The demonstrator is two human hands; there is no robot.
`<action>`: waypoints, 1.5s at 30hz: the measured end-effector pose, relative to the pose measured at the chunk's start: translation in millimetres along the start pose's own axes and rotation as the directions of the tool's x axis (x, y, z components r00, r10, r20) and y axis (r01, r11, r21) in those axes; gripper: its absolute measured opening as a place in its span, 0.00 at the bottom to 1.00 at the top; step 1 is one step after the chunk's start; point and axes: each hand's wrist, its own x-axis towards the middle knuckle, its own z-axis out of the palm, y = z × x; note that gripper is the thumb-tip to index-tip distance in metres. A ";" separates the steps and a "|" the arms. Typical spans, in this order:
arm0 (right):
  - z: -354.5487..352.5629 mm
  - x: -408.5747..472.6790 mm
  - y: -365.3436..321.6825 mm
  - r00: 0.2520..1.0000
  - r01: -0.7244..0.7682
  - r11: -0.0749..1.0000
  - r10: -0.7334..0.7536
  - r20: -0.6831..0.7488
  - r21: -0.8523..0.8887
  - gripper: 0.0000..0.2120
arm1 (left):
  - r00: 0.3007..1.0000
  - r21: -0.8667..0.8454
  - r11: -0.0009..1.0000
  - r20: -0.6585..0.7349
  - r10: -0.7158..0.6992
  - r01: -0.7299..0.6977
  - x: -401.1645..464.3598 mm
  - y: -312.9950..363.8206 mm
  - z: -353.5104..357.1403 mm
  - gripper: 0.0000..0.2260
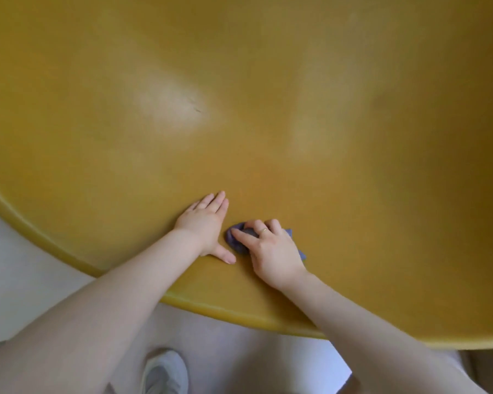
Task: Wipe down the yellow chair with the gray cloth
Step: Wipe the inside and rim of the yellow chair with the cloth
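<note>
Ahead of your hands, the yellow chair (268, 109) shows a smooth moulded shell that looks like plastic, satin rather than mirror-glossy, with soft pale sheen patches and a few faint dark scuffs up and to the left of your left hand (204, 223). Its rolled front rim looks equally smooth. Under your right hand (271, 248), the gray cloth (236, 240) is soft, matt, crumpled fabric. A thin, shiny metal-looking ring (264, 230) circles one finger of that hand.

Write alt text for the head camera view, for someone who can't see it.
A right hand presses a bunched gray cloth onto a yellow chair near its front edge. The left hand rests flat beside it, and a white shoe shows below.
</note>
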 end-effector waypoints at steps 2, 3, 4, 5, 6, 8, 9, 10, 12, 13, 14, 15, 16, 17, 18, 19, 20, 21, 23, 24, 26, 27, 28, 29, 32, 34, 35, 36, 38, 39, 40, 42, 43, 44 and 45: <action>-8.1 10.6 27.9 0.997 0.047 0.992 -0.040 0.063 -0.117 0.20 | 1.000 -0.004 1.000 0.015 -0.011 0.011 -0.5 0.2 1.2 0.55; -13.5 16.4 48.6 0.997 0.013 0.986 0.001 0.082 -0.168 0.20 | 1.000 -0.007 1.000 0.022 -0.015 0.015 -0.2 0.3 1.9 0.54; -19.2 20.4 73.0 0.993 -0.070 0.978 0.087 0.077 -0.199 0.21 | 0.999 -0.008 1.000 0.029 -0.020 0.020 -0.1 0.6 2.9 0.54; -27.0 22.6 96.7 0.978 -0.176 0.956 0.196 0.067 -0.233 0.21 | 0.999 -0.007 1.000 0.035 -0.026 0.026 0.1 1.0 3.9 0.54; -36.8 23.4 116.9 0.952 -0.285 0.921 0.303 0.029 -0.265 0.21 | 0.999 -0.006 0.999 0.042 -0.033 0.033 -0.2 1.5 5.4 0.53; -49.4 24.1 138.4 0.883 -0.461 0.834 0.466 -0.059 -0.304 0.21 | 0.997 -0.002 0.998 0.054 -0.055 0.055 -1.2 2.5 7.5 0.53; -51.0 25.9 137.0 0.843 -0.530 0.801 0.532 -0.075 -0.279 0.21 | 0.996 0.009 0.997 0.056 -0.071 0.071 -1.9 3.7 7.1 0.52; -48.1 28.9 128.4 0.820 -0.567 0.787 0.568 -0.072 -0.243 0.22 | 0.994 0.030 0.995 0.052 -0.093 0.091 -3.0 5.5 5.8 0.52; -33.1 31.5 94.8 0.843 -0.533 0.825 0.536 -0.040 -0.186 0.24 | 0.986 0.094 0.983 0.027 -0.162 0.159 -5.6 10.1 2.4 0.53; -23.5 30.9 73.7 0.874 -0.482 0.865 0.485 -0.015 -0.141 0.24 | 0.979 0.117 0.972 0.009 -0.206 0.203 -6.6 12.5 0.7 0.56; -13.2 28.9 52.7 0.910 -0.412 0.906 0.415 0.007 -0.092 0.25 | 0.969 0.125 0.961 -0.006 -0.247 0.246 -6.9 14.5 -0.5 0.58; -3.6 26.3 33.0 0.943 -0.331 0.943 0.332 0.021 -0.043 0.26 | 0.961 0.123 0.953 -0.015 -0.277 0.276 -6.5 15.7 -1.4 0.60; 3.2 23.4 14.5 0.971 -0.239 0.971 0.239 0.020 0.012 0.26 | 0.957 0.116 0.950 -0.017 -0.289 0.289 -5.6 15.8 -1.7 0.61; 5.9 19.9 0.4 0.988 -0.152 0.985 0.151 0.021 0.080 0.27 | 0.956 0.108 0.950 -0.016 -0.294 0.294 -4.5 15.6 -1.3 0.62; 6.4 16.8 -7.4 0.997 -0.071 0.988 0.068 0.025 0.140 0.28 | 0.956 0.101 0.951 -0.011 -0.292 0.292 -3.8 15.0 -0.6 0.61; 7.5 16.5 -7.5 1.000 0.008 0.986 -0.011 0.022 0.168 0.27 | 0.957 0.089 0.953 -0.004 -0.289 0.288 -3.7 14.0 0.3 0.60; 7.1 17.9 -0.7 0.996 0.070 0.984 -0.079 0.045 0.162 0.26 | 0.957 0.075 0.954 0.005 -0.290 0.289 -4.6 13.8 0.8 0.60; 5.8 20.0 8.9 0.990 0.121 0.985 -0.128 0.059 0.122 0.24 | 0.957 0.061 0.955 0.017 -0.291 0.289 -6.2 14.0 1.0 0.60; -0.6 26.2 31.5 0.982 0.174 0.985 -0.172 0.081 -0.022 0.24 | 0.956 0.045 0.956 0.036 -0.291 0.289 -8.2 14.9 0.2 0.59; -6.4 31.9 44.6 0.983 0.164 0.983 -0.155 0.101 -0.087 0.26 | 0.956 0.040 0.957 0.044 -0.289 0.287 -8.4 14.6 -0.7 0.59; -16.1 44.9 77.3 0.994 0.074 0.973 -0.055 0.093 -0.220 0.26 | 0.957 0.036 0.959 0.066 -0.284 0.282 -8.2 13.9 -3.0 0.59; -20.6 50.9 95.8 0.997 -0.027 0.966 0.046 0.068 -0.258 0.23 | 0.956 0.038 0.959 0.078 -0.284 0.281 -8.1 13.8 -3.8 0.59; -25.6 55.4 112.2 0.987 -0.148 0.953 0.161 0.026 -0.265 0.22 | 0.954 0.040 0.958 0.089 -0.285 0.283 -8.0 14.2 -4.3 0.60; -29.7 58.6 124.2 0.967 -0.252 0.931 0.255 -0.026 -0.265 0.22 | 0.953 0.041 0.958 0.098 -0.288 0.285 -7.2 14.4 -4.2 0.60; -25.6 65.6 121.0 0.918 -0.396 0.903 0.387 -0.084 -0.167 0.19 | 0.952 0.054 0.961 0.130 -0.278 0.273 -5.6 12.5 -6.8 0.60; -19.3 68.1 98.7 0.924 -0.382 0.920 0.381 -0.029 -0.089 0.20 | 0.954 0.093 0.967 0.164 -0.251 0.238 -6.7 8.6 -12.8 0.58; -16.4 68.1 88.0 0.944 -0.330 0.940 0.331 -0.008 -0.090 0.20 | 0.959 0.126 0.970 0.174 -0.226 0.205 -6.6 4.2 -18.2 0.56; -12.9 67.9 79.4 0.963 -0.268 0.960 0.269 0.000 -0.087 0.20 | 0.965 0.157 0.974 0.182 -0.189 0.161 -6.0 -2.4 -24.5 0.53; -4.3 72.3 72.2 0.981 -0.192 0.979 0.193 0.004 -0.069 0.19 | 0.977 0.196 0.978 0.181 -0.111 0.075 -1.8 -20.3 -35.3 0.47; -1.3 76.2 71.1 0.986 -0.169 0.984 0.168 -0.011 -0.057 0.17 | 0.984 0.216 0.975 0.157 -0.083 0.048 1.6 -29.2 -39.0 0.44; 2.1 81.0 70.3 0.990 -0.137 0.990 0.136 -0.037 -0.043 0.16 | 0.992 0.245 0.969 0.112 -0.065 0.036 6.1 -37.2 -41.5 0.42; 10.8 95.8 71.2 0.987 -0.097 0.995 0.092 -0.128 -0.028 0.15 | 0.997 0.305 0.950 -0.034 -0.062 0.070 18.6 -51.9 -48.3 0.39; 15.0 106.5 73.2 0.981 -0.090 0.995 0.081 -0.174 -0.047 0.17 | 0.990 0.320 0.940 -0.115 -0.083 0.116 24.7 -59.3 -53.6 0.39; 17.3 120.2 74.9 0.977 -0.097 0.993 0.084 -0.195 -0.060 0.19 | 0.975 0.325 0.929 -0.183 -0.123 0.178 29.2 -66.7 -60.7 0.40; 17.3 136.5 77.2 0.971 -0.117 0.991 0.098 -0.219 -0.072 0.21 | 0.956 0.326 0.912 -0.234 -0.178 0.250 33.0 -75.1 -69.1 0.42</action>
